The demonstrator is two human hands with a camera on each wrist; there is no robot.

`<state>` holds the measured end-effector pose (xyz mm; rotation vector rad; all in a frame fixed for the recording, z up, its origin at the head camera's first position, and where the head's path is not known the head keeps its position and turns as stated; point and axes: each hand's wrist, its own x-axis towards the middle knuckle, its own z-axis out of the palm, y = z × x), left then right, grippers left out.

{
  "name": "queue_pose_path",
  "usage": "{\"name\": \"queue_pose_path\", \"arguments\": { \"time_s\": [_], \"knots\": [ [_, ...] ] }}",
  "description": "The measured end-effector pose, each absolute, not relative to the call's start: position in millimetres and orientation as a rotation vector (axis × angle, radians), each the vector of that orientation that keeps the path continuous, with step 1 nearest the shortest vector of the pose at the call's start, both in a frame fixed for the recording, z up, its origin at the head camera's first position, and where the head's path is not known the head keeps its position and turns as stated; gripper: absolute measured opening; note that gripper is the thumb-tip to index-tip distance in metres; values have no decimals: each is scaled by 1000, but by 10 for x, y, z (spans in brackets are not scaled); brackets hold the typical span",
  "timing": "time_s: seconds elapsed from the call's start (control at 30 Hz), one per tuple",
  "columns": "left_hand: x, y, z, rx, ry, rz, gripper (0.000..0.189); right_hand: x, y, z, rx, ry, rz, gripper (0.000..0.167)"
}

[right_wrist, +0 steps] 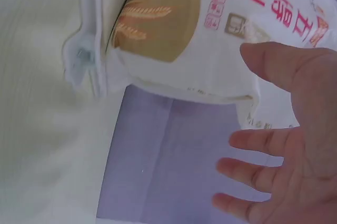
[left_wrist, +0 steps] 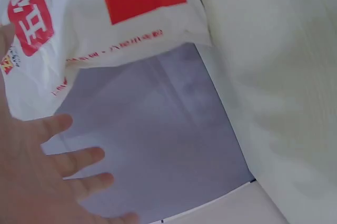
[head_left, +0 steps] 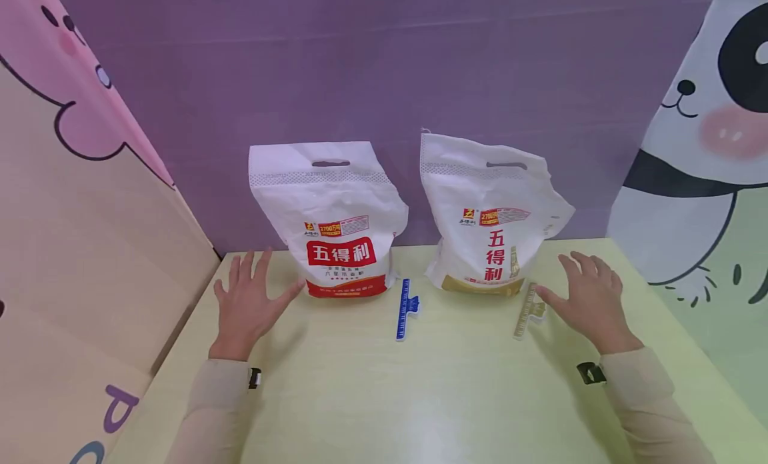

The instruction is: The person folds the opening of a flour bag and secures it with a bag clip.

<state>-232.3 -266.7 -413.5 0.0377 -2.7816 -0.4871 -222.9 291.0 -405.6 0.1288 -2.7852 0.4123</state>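
Pale table (head_left: 384,397), 2 bags (head_left: 336,207) (head_left: 483,207), 2 clips (head_left: 403,311) (head_left: 525,312), hands (head_left: 248,311) (head_left: 593,305) spread, contact unclear

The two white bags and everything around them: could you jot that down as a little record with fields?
Red-bottomed bag: upright, near the left hand
Gold-bottomed bag: upright, on the right-hand side
Blue clip: lying in front of the gap between the bags
Tan clip: lying between the gold-bottomed bag and the right hand
Hands: both with fingers spread, holding nothing
Surface: pale yellow table
Behind: purple backdrop
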Motion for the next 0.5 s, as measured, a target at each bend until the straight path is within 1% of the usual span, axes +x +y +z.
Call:
{"name": "queue_pose_path", "arguments": {
  "time_s": [0.1, 0.2, 0.33, 0.5],
  "knots": [
    [-2315, -2602, -4114, 16, -2690, -497, 84, -2187, 2835, -4030, 173, -2750, 434, 62],
    [-2299, -2512, -4077, -10, -2595, -531, 65, -2175, 2776, -4020, 207, -2740, 465, 50],
    [-2267, -2412, -4040, -34, -2522, -611, 46, -2179, 2690, -4018, 258, -2761, 530, 41],
    [-2241, -2339, -4015, -46, -2488, -665, 34, -2189, 2561, -4042, 321, -2720, 627, 31]
  ]
}}
